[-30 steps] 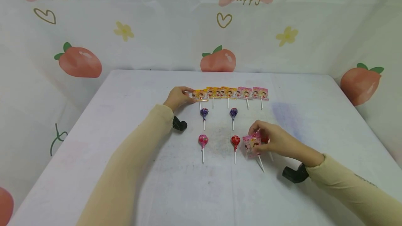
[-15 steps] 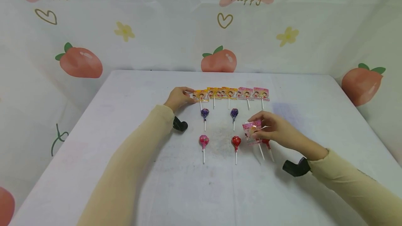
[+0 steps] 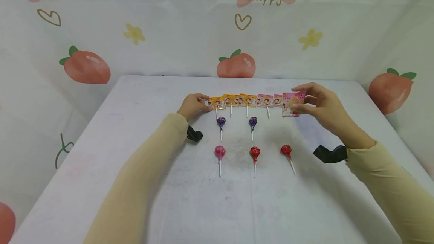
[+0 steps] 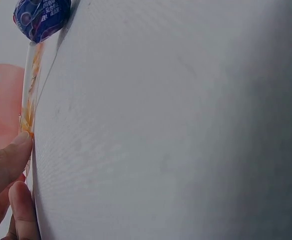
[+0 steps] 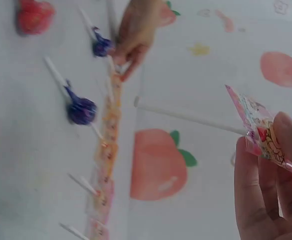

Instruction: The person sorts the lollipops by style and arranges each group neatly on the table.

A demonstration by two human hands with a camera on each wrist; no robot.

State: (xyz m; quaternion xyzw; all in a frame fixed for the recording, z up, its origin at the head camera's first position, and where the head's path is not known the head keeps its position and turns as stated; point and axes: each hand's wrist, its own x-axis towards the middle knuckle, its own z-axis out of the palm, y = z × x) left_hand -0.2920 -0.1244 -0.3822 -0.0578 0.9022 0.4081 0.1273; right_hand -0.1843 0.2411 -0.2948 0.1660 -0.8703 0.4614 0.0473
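Note:
My left hand (image 3: 192, 106) pinches the left edge of a yellow-wrapped flat lollipop (image 3: 216, 102) at the left end of the back row. In the left wrist view its thumb presses on the orange wrapper (image 4: 27, 120). My right hand (image 3: 325, 110) holds a pink-wrapped flat lollipop (image 3: 289, 104) by its wrapper, between thumb and fingers. This lollipop is raised near the right end of the row and overlaps the last pink lollipop (image 3: 277, 99) in the head view. Its white stick (image 5: 190, 117) points toward the row in the right wrist view.
Yellow lollipops (image 3: 247, 100) and a pink one (image 3: 265, 100) continue the back row. Before it lie two purple round lollipops (image 3: 252, 121). Nearer are a pink round lollipop (image 3: 220, 151) and two red ones (image 3: 255, 152). The white table (image 3: 217, 210) meets a printed backdrop (image 3: 190, 40).
My right hand has lifted the pink-wrapped lollipop from beside the red round ones and carried it back and right to the end of the row. My left hand has stayed in place.

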